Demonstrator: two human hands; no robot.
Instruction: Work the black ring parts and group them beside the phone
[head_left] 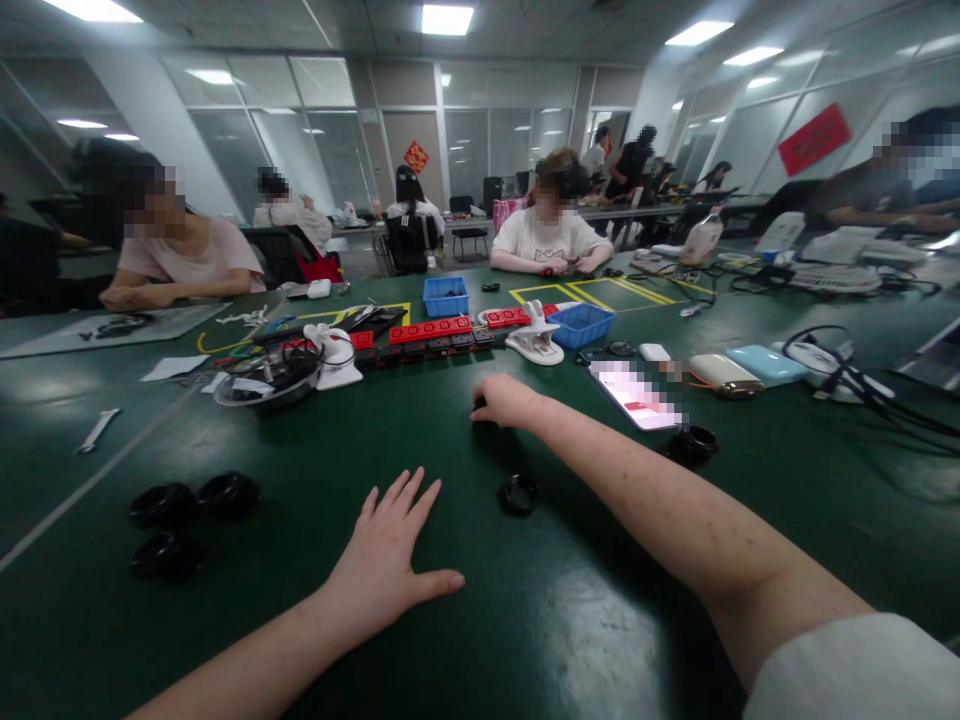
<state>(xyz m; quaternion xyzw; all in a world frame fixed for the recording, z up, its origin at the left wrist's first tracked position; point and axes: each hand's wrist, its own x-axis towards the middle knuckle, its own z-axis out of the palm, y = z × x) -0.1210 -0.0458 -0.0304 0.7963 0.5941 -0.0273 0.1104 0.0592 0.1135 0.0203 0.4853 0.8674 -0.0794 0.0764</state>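
Observation:
My left hand [384, 560] hovers over or rests on the green table [315, 450], fingers spread and nothing in it. Stretched farther forward, my right hand [504, 402] has its fingers closed round a small black part, mostly hidden beneath them. A black round ring-like part [519, 494] sits on the table between the two hands, slightly nearer me than the right one. To the left stand three similar black parts, one of them a black cup-shaped part [229, 495]. Another black ring [691, 444] lies beyond my right forearm.
A phone [636, 394], power banks [726, 376] and cables lie right. Across the middle run red-and-black power strips [431, 331], white clips [535, 336] and blue bins [581, 325]. A bowl of wires [270, 385] and a wrench [98, 430] are left. Several people sit around.

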